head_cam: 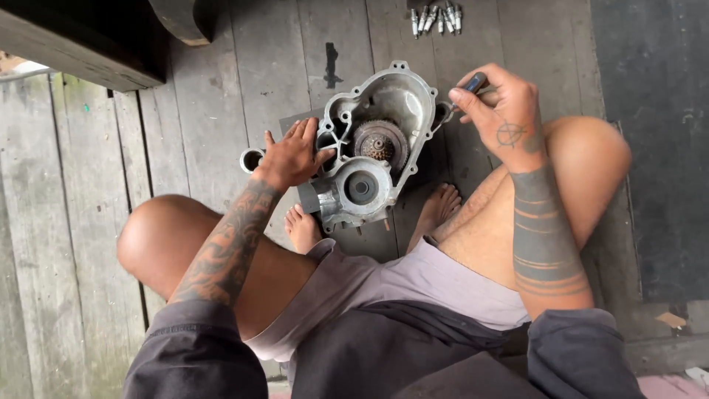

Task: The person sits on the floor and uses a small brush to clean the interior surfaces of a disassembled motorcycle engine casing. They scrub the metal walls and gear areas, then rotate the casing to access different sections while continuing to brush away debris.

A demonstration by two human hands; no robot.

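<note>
Open engine casing [373,148] on floor planks [199,111], frame centre.
Left hand [294,157] steadying casing edge, fingers spread; right hand [502,111] at upper right rim, fingers pinching dark tool [475,82]. Gear [379,144] still seated inside; loose bolts [436,18] lying at top.

The right hand [506,111] hides most of a dark tool [475,81] (kind unclear).

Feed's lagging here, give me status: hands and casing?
Left hand flat on metal engine casing. Right hand gripping dark tool handle at casing's edge. Bolts lie beyond, clear.
</note>
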